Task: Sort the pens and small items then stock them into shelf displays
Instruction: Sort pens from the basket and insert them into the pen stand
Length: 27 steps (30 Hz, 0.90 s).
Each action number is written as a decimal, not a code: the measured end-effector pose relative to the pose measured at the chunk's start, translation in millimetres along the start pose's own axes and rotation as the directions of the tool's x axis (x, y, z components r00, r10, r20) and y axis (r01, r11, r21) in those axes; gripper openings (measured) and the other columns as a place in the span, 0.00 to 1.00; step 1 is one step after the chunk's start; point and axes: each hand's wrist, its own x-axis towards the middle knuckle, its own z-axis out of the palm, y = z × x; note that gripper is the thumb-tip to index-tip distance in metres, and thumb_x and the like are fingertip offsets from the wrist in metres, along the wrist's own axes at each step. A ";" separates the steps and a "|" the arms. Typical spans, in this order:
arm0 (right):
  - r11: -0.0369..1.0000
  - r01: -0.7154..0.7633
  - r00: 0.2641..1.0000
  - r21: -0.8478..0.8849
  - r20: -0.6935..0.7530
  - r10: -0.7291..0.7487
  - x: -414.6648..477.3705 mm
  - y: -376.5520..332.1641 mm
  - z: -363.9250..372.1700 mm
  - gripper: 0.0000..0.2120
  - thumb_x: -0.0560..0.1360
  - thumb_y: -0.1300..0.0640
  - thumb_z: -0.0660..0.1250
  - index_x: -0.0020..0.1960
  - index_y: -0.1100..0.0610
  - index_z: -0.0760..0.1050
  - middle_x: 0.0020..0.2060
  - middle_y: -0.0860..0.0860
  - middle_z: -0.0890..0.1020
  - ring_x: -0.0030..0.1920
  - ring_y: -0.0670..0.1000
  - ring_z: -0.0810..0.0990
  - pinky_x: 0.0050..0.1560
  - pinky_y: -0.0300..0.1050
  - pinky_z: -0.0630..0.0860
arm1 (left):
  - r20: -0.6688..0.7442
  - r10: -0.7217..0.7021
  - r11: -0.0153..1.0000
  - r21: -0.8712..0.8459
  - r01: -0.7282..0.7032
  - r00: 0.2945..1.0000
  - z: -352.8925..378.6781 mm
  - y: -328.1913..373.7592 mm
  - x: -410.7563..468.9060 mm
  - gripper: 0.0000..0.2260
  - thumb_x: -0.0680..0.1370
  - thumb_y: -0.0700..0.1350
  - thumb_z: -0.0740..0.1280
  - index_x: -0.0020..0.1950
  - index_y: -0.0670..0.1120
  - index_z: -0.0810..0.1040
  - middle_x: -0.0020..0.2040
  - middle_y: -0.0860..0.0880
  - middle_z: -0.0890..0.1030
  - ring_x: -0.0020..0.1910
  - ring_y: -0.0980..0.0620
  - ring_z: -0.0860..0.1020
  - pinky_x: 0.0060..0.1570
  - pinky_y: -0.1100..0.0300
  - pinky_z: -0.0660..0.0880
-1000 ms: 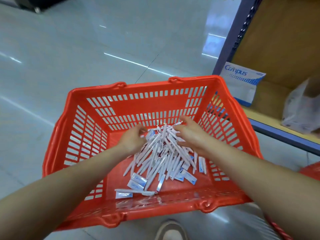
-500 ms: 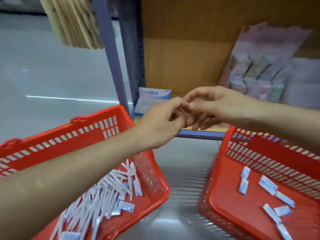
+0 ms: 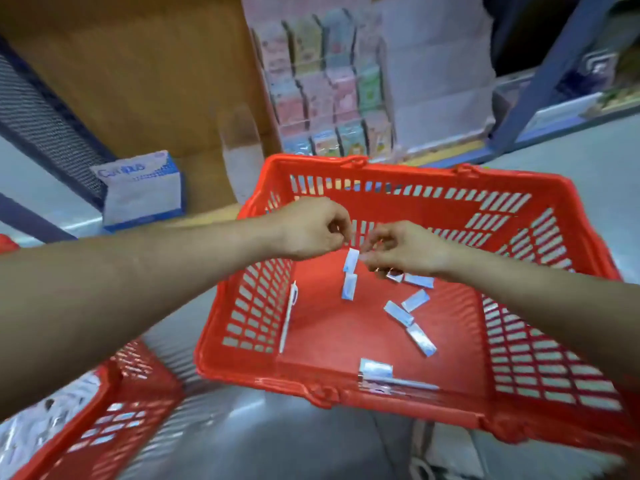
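Note:
Both hands hover over a red basket point(image 3: 408, 174) on the floor. My right hand point(image 3: 405, 251) pinches the corner of a small white-and-blue packet point(image 3: 351, 259) that hangs upright. My left hand point(image 3: 311, 230) is beside it, thumb and fingers curled together, with nothing visible in them. A second packet point(image 3: 349, 287) is just below the first. Several more packets point(image 3: 398, 313) lie on the basket floor. A white pen point(image 3: 287, 317) leans along its left wall, and another pen point(image 3: 405, 384) lies at the front. A second red basket point(image 3: 131, 386) at lower left holds a pile of white pens point(image 3: 31, 431).
A wooden shelf stands behind the baskets, with a white-and-blue Campus box point(image 3: 142, 192) on it at left. Wrapped packs of colourful cards point(image 3: 329, 98) stand at the back. A blue shelf post point(image 3: 540, 81) rises at right. Grey floor shows between the baskets.
My hands left the pen pile in the left basket, met in the air, and now sit over the right basket. The view swung right with them.

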 end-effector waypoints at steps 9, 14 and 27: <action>0.939 -0.314 0.864 -0.141 0.368 0.344 0.7 103.4 13.4 0.06 0.81 0.55 0.61 0.47 0.56 0.74 0.38 0.52 0.82 0.34 0.47 0.80 0.29 0.38 0.75 | 0.580 0.017 1.000 0.004 -0.024 0.814 144.9 2.7 44.8 0.09 0.75 0.39 0.67 0.53 0.40 0.82 0.50 0.42 0.84 0.46 0.48 0.80 0.46 0.59 0.73; 0.872 -0.477 0.703 -0.107 0.549 0.452 -6.4 119.1 27.8 0.15 0.83 0.46 0.53 0.50 0.54 0.73 0.45 0.54 0.83 0.42 0.50 0.81 0.40 0.42 0.75 | 0.848 -0.051 0.982 -0.053 0.180 0.527 201.9 12.0 43.1 0.13 0.80 0.39 0.57 0.60 0.41 0.76 0.57 0.36 0.80 0.36 0.50 0.78 0.41 0.57 0.74; 0.887 -0.362 0.617 -0.287 0.640 0.459 -12.6 145.9 69.8 0.09 0.76 0.58 0.68 0.56 0.53 0.75 0.42 0.52 0.74 0.34 0.45 0.72 0.32 0.35 0.73 | 0.278 -0.298 0.862 0.490 0.132 0.913 128.6 -46.7 43.9 0.15 0.77 0.39 0.60 0.63 0.41 0.72 0.62 0.41 0.77 0.62 0.42 0.74 0.58 0.54 0.71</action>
